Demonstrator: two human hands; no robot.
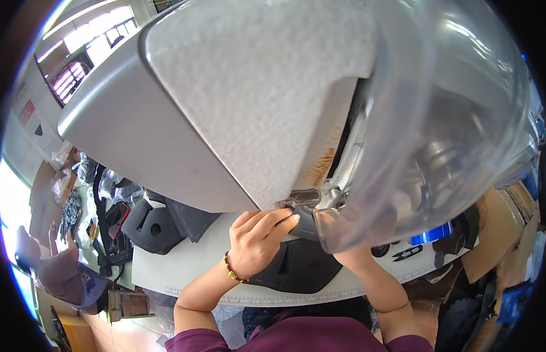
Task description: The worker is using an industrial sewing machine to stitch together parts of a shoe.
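Judged hazard: a pinch under the sewing-machine head [243, 105], should my bunched left hand [256, 237] or my right hand [353, 237], behind the clear shield [490, 129], stray inward. I cannot tell what either holds. Black molded panel [302, 270] lies on the near table [179, 267], long axis left to right; pointing end unclear.

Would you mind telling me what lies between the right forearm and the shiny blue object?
Small black snips and a round black piece lie there, in the head view.
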